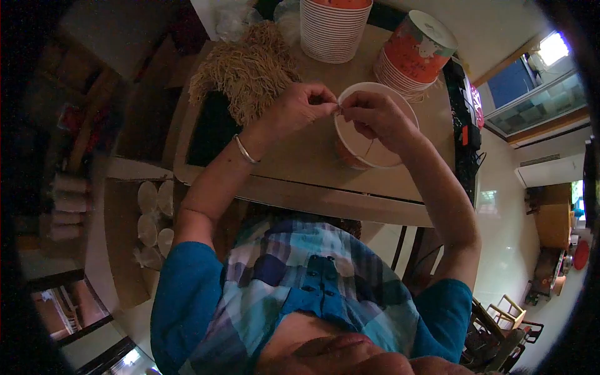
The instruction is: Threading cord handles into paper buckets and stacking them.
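Note:
My left hand (302,107), with a bangle at its wrist, pinches thumb and forefinger together above the near-left rim of a paper tub (345,142). Fingertip to fingertip with it, my right hand (382,119) is closed in a pinch over the tub's opening. Between them is a tiny bit of thin string, mostly hidden by the fingers. A dark thin strand (370,147) hangs below my right hand inside the tub. The tub stands upright, white inside with orange outside. A heap of tan strings (244,70) lies beyond my left forearm.
At the back of the table (281,165) stands a tall stack of nested paper tubs (333,31). A second stack (417,53), orange and upside down, leans to its right. Clear plastic bags (236,25) lie far left. A cardboard box (127,250) with white cups sits below left.

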A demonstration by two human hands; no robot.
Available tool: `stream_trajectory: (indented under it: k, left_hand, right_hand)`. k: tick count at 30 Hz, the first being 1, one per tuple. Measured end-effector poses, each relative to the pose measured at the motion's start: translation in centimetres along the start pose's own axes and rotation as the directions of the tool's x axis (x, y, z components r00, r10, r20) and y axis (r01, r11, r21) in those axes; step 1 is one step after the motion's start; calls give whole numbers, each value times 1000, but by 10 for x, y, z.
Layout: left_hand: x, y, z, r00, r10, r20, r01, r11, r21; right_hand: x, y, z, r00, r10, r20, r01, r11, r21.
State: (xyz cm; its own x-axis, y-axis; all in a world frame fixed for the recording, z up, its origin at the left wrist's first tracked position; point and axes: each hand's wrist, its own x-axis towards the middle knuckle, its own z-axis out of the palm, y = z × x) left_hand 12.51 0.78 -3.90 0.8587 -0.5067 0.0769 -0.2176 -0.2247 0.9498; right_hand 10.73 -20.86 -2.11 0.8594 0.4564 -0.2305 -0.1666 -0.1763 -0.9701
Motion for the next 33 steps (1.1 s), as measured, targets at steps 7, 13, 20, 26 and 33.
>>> stream_trajectory:
  k: [7,13,20,26,33]
  left_hand:
    - [-1,-7,3,993,106,-45,-107,994,-25]
    - [-2,-4,2,999,45,8,-44,993,-105]
    - [2,-14,3,1000,-15,-2,15,995,-95]
    - [3,-16,3,1000,19,-8,-20,997,-71]
    - [4,-16,3,1000,6,0,-6,998,-67]
  right_hand:
    - [-1,-4,2,999,13,40,-16,997,73]
    - [-1,-6,6,1000,-5,-6,5,1000,6]
    - [-2,-10,14,995,-89,-51,86,994,-61]
    - [-3,-12,16,982,-171,-80,163,982,-91]
    - [-2,-13,14,978,-162,-131,145,981,-129]
